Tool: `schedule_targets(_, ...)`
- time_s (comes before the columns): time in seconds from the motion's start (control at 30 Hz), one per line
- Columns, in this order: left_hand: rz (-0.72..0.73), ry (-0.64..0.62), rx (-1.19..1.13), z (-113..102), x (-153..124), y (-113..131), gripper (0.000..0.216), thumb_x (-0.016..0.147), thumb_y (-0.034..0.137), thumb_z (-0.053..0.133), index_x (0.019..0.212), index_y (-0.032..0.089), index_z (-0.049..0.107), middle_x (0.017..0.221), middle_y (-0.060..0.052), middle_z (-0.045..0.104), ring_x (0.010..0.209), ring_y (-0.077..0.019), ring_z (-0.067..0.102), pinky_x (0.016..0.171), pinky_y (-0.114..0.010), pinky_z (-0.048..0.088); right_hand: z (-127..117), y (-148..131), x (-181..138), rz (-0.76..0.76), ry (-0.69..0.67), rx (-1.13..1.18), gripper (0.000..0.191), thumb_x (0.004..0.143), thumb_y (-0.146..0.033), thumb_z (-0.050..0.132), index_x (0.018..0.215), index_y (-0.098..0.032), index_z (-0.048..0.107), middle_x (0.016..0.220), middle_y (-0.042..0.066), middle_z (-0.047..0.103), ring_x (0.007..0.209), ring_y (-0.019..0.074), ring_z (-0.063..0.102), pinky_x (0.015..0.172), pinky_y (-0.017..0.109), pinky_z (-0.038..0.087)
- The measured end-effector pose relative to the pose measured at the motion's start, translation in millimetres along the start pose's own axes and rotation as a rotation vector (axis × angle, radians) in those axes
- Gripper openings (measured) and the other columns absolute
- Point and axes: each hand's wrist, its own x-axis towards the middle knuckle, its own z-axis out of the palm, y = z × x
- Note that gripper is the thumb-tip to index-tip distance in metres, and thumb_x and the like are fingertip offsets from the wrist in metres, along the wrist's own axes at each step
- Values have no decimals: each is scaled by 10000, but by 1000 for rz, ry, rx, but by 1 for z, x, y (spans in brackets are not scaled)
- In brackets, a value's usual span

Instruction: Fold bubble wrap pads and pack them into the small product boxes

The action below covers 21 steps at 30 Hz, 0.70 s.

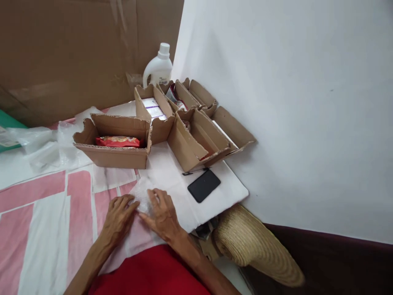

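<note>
A small piece of clear bubble wrap [143,194] lies between my hands at the near edge of the bed or table surface. My left hand [119,215] has its fingers curled, with thumb and fingertips pinching the wrap's left side. On the other side, my right hand [162,213] grips the wrap between thumb and bent fingers. Whether anything lies inside the wrap cannot be made out. To the right of my right hand rests a black phone [204,185], with a thin black pen-like item [196,171] just behind it.
An open cardboard box [119,159] holds a red packet [118,141]. More cut boxes [184,147] stand behind, one with white packs [153,108]. A white jug [161,65] is at the back, crumpled clear plastic [46,149] at left, a straw hat [254,241] below the right edge.
</note>
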Motion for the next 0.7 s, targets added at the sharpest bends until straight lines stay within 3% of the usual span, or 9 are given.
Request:
schedule_targets(0.1,-15,-12,-100,-12,9,0,251,929,164,535,1101,234,704,1044,-71,744,1017,-243,670,914,-415,448,-5,-3,-4,-152,-134,5,408,888,-455,730,1158,-168,621,1221,142,651,1088,310,570,886,436,462)
schedule_targets(0.2,-145,-46,-315,-24,15,4,178,954,290,574,1068,265,709,938,-20,748,883,-197,687,847,-358,498,-8,-2,-3,-78,-158,73,97,918,-261,682,924,-181,628,997,69,688,987,246,587,866,372,432)
schedule_targets(0.3,-360,-60,-529,-26,21,5,248,945,442,595,1085,271,707,995,-20,764,906,-194,719,800,-312,557,-12,3,2,53,-194,256,107,919,-206,665,842,-199,592,815,-7,650,824,171,591,780,279,412)
schedule_targets(0.4,-502,-85,-603,-16,26,2,421,898,532,630,1223,267,661,1160,-49,749,1049,-232,718,877,-347,586,-14,10,10,258,-241,325,65,927,-234,658,911,-215,597,740,-39,613,705,150,575,662,252,360)
schedule_targets(0.53,-483,-52,-523,5,25,-3,626,860,559,658,1391,249,543,1330,-107,662,1194,-286,657,974,-454,571,-13,14,17,444,-263,258,131,933,-233,633,1053,-206,587,801,-8,641,746,187,608,686,280,371)
schedule_targets(0.63,-438,0,-408,20,18,-7,669,845,565,659,1395,206,530,1288,-142,665,1186,-325,649,983,-529,560,-14,15,17,454,-236,273,226,917,-273,662,1109,-204,565,973,35,650,890,216,625,782,306,421)
schedule_targets(0.7,-421,10,-366,28,14,-9,577,856,547,638,1312,197,585,1217,-136,703,1139,-329,672,976,-543,558,-14,17,17,427,-238,304,276,869,-316,719,1078,-208,574,1078,56,615,961,232,612,827,324,439)
